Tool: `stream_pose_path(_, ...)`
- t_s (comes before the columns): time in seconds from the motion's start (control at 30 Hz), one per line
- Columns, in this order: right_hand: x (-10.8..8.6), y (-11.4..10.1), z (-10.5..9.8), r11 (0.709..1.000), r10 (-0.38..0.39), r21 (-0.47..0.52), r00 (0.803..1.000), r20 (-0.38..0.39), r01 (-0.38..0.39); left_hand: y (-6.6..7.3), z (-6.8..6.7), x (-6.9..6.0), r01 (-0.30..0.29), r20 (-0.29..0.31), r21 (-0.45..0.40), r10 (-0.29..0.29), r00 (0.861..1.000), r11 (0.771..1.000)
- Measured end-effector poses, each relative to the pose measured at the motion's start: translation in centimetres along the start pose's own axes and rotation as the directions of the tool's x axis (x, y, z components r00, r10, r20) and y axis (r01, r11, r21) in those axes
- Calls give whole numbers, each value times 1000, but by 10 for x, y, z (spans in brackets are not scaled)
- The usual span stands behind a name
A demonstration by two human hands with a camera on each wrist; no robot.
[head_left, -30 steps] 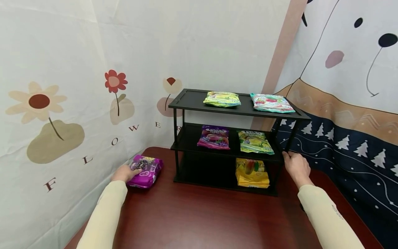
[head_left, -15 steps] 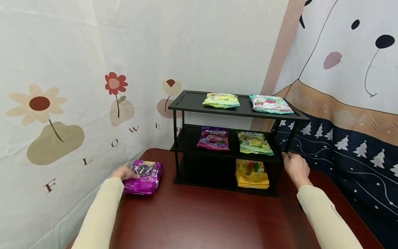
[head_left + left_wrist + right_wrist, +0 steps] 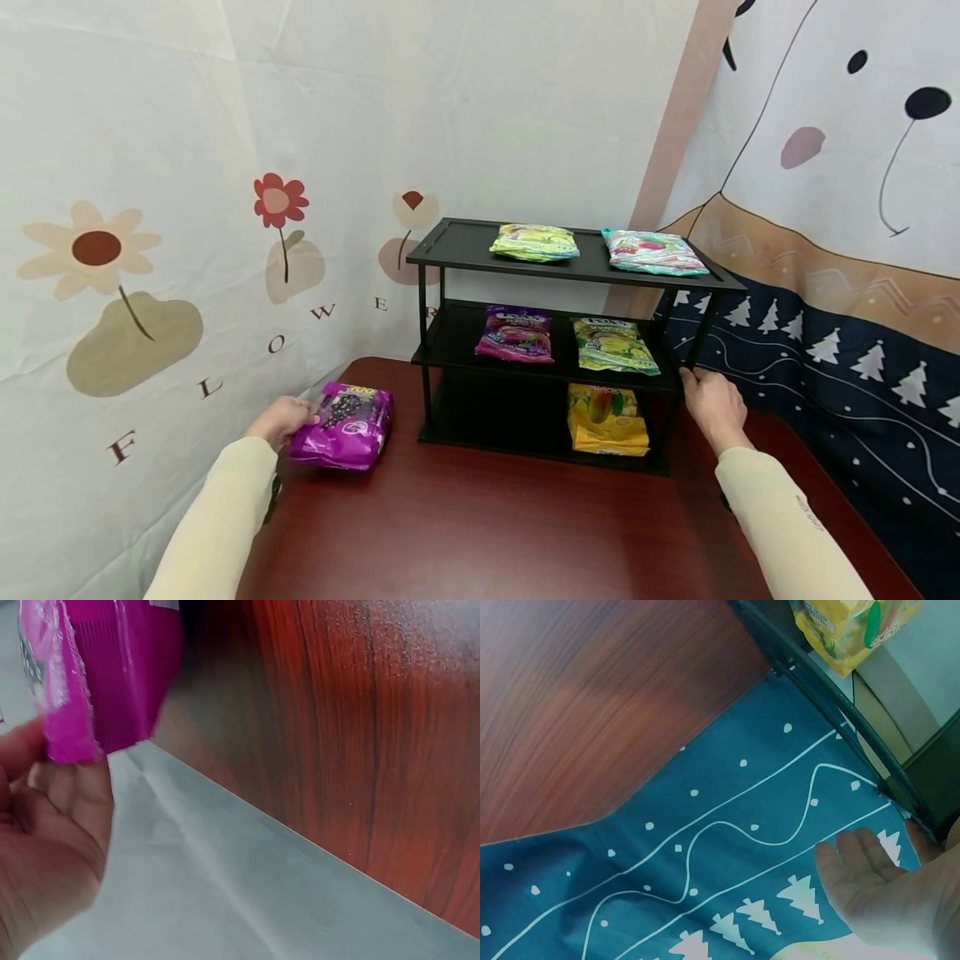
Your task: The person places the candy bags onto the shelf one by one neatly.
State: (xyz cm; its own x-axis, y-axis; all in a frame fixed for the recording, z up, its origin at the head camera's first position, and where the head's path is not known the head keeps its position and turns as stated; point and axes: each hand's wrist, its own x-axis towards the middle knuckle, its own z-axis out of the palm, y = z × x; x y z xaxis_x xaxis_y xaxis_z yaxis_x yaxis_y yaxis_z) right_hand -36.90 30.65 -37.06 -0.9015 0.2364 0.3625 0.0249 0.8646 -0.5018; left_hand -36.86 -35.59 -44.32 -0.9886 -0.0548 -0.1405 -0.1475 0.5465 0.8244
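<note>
My left hand (image 3: 283, 419) pinches the near left corner of a purple candy bag (image 3: 347, 429) with dark berries on its front. In the left wrist view the thumb and fingers hold the bag's edge over the table; whether its far end touches the wood I cannot tell. At the right end of a black three-tier rack (image 3: 487, 265), my right hand (image 3: 715, 406) grips the frame at the middle shelf. The right wrist view shows the index finger at the frame, with the other fingers loose and the thumb mostly hidden.
A yellow-green bag (image 3: 534, 242) and a turquoise bag (image 3: 654, 252) lie on the top shelf. The middle shelf bears a dark purple bag (image 3: 516, 333) and a green bag (image 3: 615, 344). A yellow bag (image 3: 607, 418) is at bottom right. Fabric hangings (image 3: 187, 125) border the reddish-brown table (image 3: 480, 525).
My left hand has drawn back to the left, from lying on top of the purple candy bag to pinching its corner. The bag has shifted slightly toward me. The right hand stays at the rack.
</note>
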Motion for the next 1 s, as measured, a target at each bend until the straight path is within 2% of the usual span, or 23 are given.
stream_pose_path(0.1, 0, 0, 0, 1000, -4, 3, 1000, 2, 4, -4, -5, -3, -19, 66, -68, 24, 998, 997)
stream_pose_path(0.2, 1, -1, 0, 1000, -14, 1, 1000, -10, 14, -7, -9, -5, -8, 127, -124, 24, 992, 992)
stream_pose_path(0.33, 2, -1, -1, 1000, -17, -2, 1000, -17, 17, -9, -11, -6, -4, 199, -148, 33, 979, 989)
stream_pose_path(0.5, 0, 1, 0, 1000, -12, -10, 1000, -6, 12, -8, -8, -9, -28, 258, -164, 70, 964, 986)
stream_pose_path(0.6, -1, 1, 0, 1000, -7, -13, 1000, -2, 7, -7, -3, -11, -14, 309, -235, 88, 947, 972)
stream_pose_path(0.7, -1, 1, 1, 1000, 2, -13, 1000, 2, -2, -4, 2, -14, 16, 380, -297, 103, 919, 955)
stream_pose_path(0.8, 0, 1, 1, 1000, 8, -9, 1000, 3, -8, 2, 9, -17, 37, 459, -317, 120, 880, 948)
stream_pose_path(0.87, 0, 1, 2, 1000, 9, -6, 1000, 1, -9, 6, 15, -17, 11, 497, -302, 148, 855, 953)
stream_pose_path(0.93, 0, 2, 2, 1000, 7, -4, 1000, -1, -7, 13, 23, -18, 0, 523, -290, 158, 838, 957)
stream_pose_path(1.0, 0, 2, 2, 1000, 7, -5, 1000, -2, -7, 20, 30, -18, -27, 530, -279, 177, 829, 960)
